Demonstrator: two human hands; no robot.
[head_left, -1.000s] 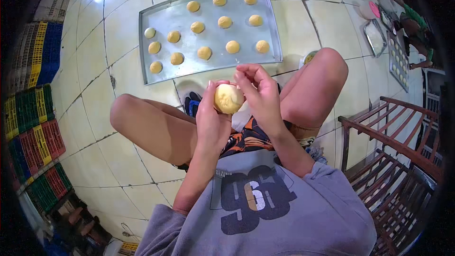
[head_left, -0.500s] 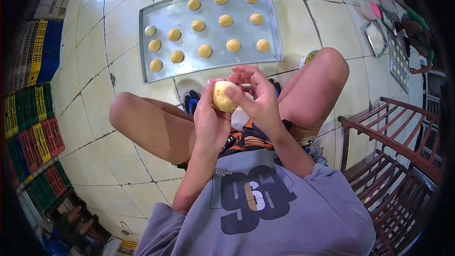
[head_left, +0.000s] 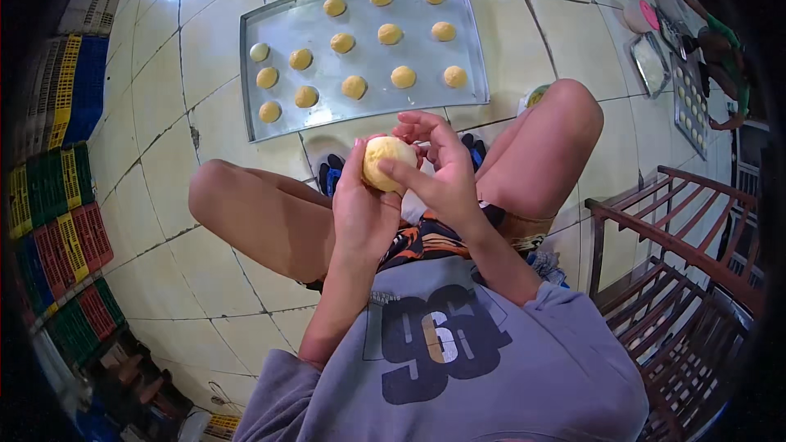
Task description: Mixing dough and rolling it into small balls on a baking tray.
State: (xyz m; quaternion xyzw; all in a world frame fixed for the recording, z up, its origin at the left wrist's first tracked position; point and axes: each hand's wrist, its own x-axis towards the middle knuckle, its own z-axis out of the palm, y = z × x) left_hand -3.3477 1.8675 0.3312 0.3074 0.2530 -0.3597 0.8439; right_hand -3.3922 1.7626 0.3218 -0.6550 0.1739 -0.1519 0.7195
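Observation:
A round dough ball [head_left: 385, 157], pale with a yellow topping layer over it, sits cupped in my left hand [head_left: 366, 211] between thumb and fingers. My right hand [head_left: 442, 176] presses its thumb on the yellow layer, while its other fingers curl loosely around the far right side. Beyond my hands a large shallow metal baking tray [head_left: 286, 29] lies on the floor. Several yellow-topped dough balls [head_left: 354, 87] stand on it in rough rows. One plain white dough ball [head_left: 259, 52] is at the tray's left side.
Stacked plastic crates [head_left: 72, 250] line the left. A dark red slatted rack [head_left: 671, 209] stands close on the right. Next to my right knee is a small container [head_left: 536, 98]. At the far right, another person in green [head_left: 722, 37] crouches by a second tray of dough balls [head_left: 690, 106].
The dough ball has turned slightly in my hands, and my right thumb has shifted a little left and down across its yellow layer. The tray's dough balls stay in place.

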